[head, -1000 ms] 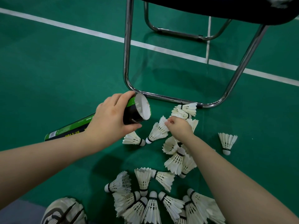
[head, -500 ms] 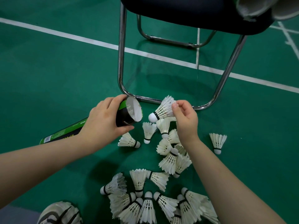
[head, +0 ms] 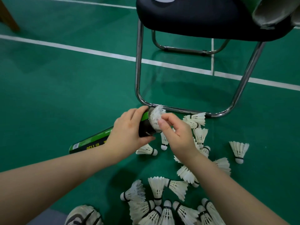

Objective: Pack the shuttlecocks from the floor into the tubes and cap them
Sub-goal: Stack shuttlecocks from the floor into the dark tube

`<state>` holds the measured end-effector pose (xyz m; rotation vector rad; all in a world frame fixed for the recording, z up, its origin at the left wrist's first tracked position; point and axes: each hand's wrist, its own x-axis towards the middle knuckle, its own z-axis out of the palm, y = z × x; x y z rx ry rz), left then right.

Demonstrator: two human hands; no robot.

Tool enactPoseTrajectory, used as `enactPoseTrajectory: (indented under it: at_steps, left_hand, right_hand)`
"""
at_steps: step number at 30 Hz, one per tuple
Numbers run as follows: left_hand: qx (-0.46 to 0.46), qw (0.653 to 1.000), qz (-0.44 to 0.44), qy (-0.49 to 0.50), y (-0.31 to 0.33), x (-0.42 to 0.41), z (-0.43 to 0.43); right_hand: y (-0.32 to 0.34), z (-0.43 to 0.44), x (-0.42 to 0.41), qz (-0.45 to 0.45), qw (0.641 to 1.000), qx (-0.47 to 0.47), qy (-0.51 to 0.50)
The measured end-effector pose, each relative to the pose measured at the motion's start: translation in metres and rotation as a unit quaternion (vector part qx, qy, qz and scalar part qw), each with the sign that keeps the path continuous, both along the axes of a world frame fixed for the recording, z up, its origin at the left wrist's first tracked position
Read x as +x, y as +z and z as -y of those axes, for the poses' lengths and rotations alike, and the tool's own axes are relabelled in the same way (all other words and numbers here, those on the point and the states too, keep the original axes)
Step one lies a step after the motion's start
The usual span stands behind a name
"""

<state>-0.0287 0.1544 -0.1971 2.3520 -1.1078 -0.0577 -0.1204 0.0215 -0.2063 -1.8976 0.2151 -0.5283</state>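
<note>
My left hand (head: 128, 132) grips a green and black tube (head: 90, 141) near its open mouth, the tube lying tilted with its far end low on the left. A white shuttlecock (head: 156, 115) sits with its cork end inside the mouth and its feathers sticking out. My right hand (head: 177, 132) pinches those feathers with thumb and forefinger. Several loose shuttlecocks (head: 164, 198) lie scattered on the green floor below and right of my hands. One lone shuttlecock (head: 239, 149) stands apart at the right.
A chair with a chrome frame (head: 138, 65) and dark seat (head: 203, 17) stands just beyond my hands. More tubes (head: 272, 12) lie on the seat's right corner. A shoe (head: 82, 215) shows at the bottom edge. White court lines (head: 81, 49) cross the floor.
My right hand lifted a shuttlecock from the pile and carried it left to the tube's mouth, where its cork end now sits inside. The left hand kept holding the tube.
</note>
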Motion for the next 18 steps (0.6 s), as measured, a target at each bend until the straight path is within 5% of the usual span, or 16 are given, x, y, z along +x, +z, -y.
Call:
enactPoseTrajectory:
  at_steps: [4,10,18]
  left_hand:
    - [0.011,1.000,-0.010,0.001,-0.001,0.002,-0.004]
    - [0.046,0.999,-0.014,-0.008,0.000,0.003,-0.005]
    - [0.036,0.999,-0.002,-0.035,-0.003,0.003,-0.008]
  right_hand:
    - [0.008,-0.009,0.004,-0.082,0.984,-0.111,0.109]
    - [0.040,0.008,0.010,-0.275,0.934,-0.068,0.219]
    - [0.046,0.001,0.022,-0.343,0.887,-0.052,0.304]
